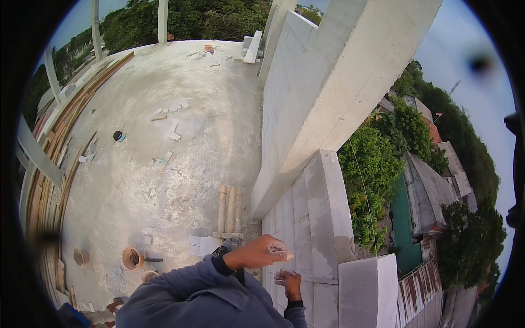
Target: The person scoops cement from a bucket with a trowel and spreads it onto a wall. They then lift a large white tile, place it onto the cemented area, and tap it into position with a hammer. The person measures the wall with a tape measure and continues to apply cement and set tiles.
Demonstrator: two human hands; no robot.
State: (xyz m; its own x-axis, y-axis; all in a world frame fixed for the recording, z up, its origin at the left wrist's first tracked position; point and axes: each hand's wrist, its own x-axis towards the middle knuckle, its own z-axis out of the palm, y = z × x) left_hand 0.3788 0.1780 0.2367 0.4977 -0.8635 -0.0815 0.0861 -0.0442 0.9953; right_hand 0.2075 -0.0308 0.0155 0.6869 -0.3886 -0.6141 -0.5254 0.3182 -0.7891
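Note:
My left hand (257,251) reaches across from the lower left, its fingers pinched together beside the block wall. Something pale shows at its fingertips, too small to make out. Just below it is my right hand (290,282), its fingers loosely bent and apart, with nothing visible in them. Both hands are in front of a pale lightweight-block wall (298,218), which has a darker damp-looking patch along its courses. A lighter block (358,284) stands at the wall's near right end. A thin string (361,188) runs down from the concrete column (328,93) toward this block.
Pipes or round posts (231,210) stand at my feet, near white block pieces (202,245). Buckets (132,258) are on the concrete floor (164,202) at left, with timber planks (49,180) along the edge. Beyond the wall, roofs and trees (372,180) lie far below.

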